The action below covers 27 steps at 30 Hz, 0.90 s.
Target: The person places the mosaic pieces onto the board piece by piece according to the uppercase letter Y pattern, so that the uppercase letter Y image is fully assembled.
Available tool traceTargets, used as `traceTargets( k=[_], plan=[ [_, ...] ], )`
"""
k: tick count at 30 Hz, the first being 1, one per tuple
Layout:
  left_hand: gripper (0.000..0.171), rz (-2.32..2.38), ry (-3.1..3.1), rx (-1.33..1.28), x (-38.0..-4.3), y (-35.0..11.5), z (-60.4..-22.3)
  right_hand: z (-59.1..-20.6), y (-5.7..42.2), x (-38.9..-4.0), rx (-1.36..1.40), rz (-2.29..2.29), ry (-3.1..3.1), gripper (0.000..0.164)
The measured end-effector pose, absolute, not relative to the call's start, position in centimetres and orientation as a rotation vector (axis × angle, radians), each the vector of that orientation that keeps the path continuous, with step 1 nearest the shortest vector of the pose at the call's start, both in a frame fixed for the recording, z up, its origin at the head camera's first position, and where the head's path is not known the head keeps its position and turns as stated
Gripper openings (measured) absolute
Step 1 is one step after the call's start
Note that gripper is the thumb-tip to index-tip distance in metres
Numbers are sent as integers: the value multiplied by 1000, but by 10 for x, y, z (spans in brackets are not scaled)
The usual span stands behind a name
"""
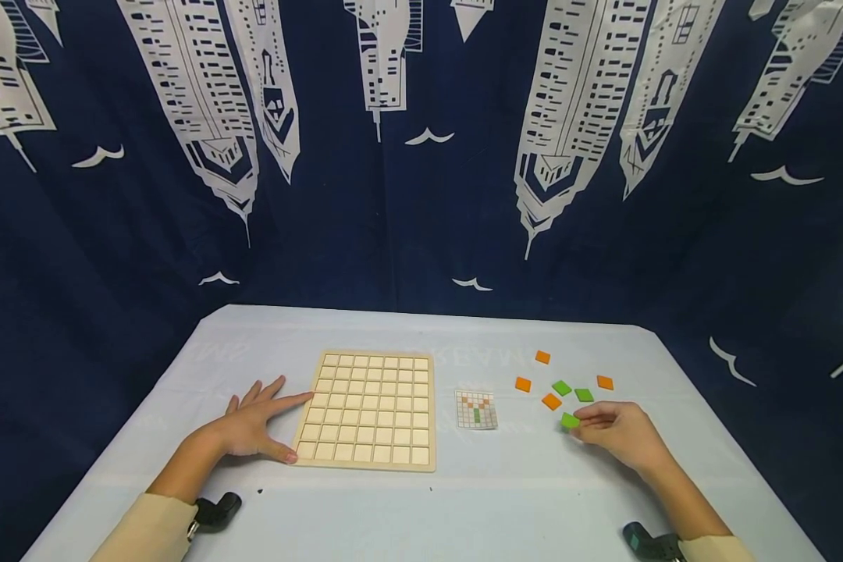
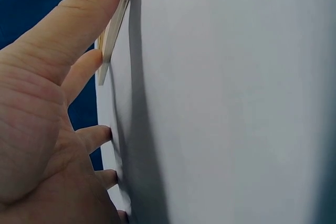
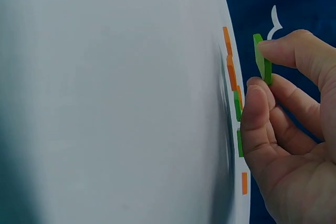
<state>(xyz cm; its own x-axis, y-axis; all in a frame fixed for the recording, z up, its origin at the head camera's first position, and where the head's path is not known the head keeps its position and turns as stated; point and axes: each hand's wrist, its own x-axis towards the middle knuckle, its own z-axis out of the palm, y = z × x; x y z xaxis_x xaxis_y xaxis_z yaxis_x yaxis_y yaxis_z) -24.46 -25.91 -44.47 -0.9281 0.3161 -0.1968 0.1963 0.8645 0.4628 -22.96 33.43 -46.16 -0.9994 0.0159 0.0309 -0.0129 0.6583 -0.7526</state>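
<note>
Your right hand (image 1: pixel 621 437) pinches a green tile (image 1: pixel 570 421) – your left hand (image 1: pixel 253 428), fingers spread, touches the grid board (image 1: pixel 369 410) at its 9 o'clock edge.

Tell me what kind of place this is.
Probably a staged tabletop recording setup, not a home or shop: a table under a pale cloth, a dark blue skyline-print curtain closing it in, and only a wooden grid board and coloured tiles.
</note>
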Motion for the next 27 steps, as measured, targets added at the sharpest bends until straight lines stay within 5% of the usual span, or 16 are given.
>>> traceTargets(
  k=[27],
  plan=[
    [115,662,2759,384,-245,-261,-448,-451,301,-225,212,1592,-2723,35]
  ],
)
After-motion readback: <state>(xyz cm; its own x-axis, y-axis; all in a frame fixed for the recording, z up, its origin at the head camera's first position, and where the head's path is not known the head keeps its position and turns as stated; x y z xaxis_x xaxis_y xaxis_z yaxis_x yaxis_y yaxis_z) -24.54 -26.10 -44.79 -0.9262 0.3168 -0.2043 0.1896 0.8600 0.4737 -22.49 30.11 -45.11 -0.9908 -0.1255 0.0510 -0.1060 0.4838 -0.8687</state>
